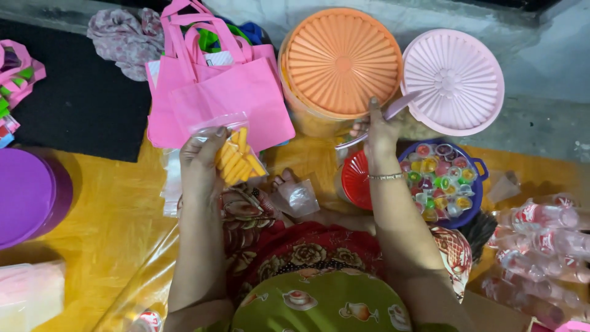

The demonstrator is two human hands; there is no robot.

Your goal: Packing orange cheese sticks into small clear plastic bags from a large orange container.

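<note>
Tool [393, 109] perhaps knife, hand-hidden [381, 138]

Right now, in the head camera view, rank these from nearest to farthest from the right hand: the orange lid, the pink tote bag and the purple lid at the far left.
From the right hand:
1. Orange lid, just above the hand, nearly touching.
2. Pink tote bag, to the left, past the left hand and its snack bag.
3. Purple lid, at the far left edge.
</note>
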